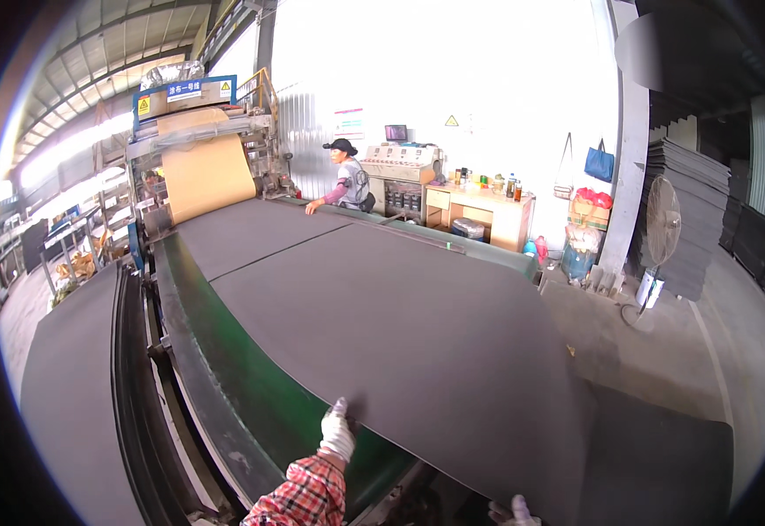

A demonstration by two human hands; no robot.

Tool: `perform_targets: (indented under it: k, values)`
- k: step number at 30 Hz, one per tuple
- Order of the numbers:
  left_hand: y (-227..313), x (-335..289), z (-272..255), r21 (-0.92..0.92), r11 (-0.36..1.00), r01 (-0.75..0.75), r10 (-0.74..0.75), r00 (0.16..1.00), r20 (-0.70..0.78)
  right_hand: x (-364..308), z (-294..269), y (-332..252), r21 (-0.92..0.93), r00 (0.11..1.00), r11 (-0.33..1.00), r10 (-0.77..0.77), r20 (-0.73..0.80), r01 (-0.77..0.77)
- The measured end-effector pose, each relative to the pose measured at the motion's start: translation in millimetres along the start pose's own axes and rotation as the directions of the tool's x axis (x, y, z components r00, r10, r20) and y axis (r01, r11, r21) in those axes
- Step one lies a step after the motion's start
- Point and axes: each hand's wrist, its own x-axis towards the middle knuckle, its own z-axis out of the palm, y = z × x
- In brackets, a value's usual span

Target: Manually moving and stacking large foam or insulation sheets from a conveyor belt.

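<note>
A large dark grey sheet (400, 307) lies across the green conveyor belt (251, 351), and its near part reaches past the belt's end. My left hand (337, 431), in a white glove below a red plaid sleeve, grips the sheet's left edge, thumb uppermost. The fingers beneath are mostly hidden. At the bottom of the picture my right hand (514, 513), also gloved, is at the sheet's near edge with its thumb over it; the rest is cut off. Farther up the belt, a thin dark seam separates this sheet from another grey sheet (242, 225).
Across the belt a co-worker (354, 180) in a black cap rests a hand by the far sheet. A coating machine (185, 114) feeds tan material at the back. Right stand a wooden desk (479, 206), a fan (663, 219) and stacked grey sheets (694, 202). Dark sheets (654, 447) lie lower right.
</note>
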Motion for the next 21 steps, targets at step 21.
perform_targets:
  k: [21]
  values:
    - [17.9,32.1,-78.8,0.449,0.845,-0.290,0.286,0.955,0.079,-77.1,10.1,116.6,0.966,0.450,-0.191,0.857,0.252,-0.177]
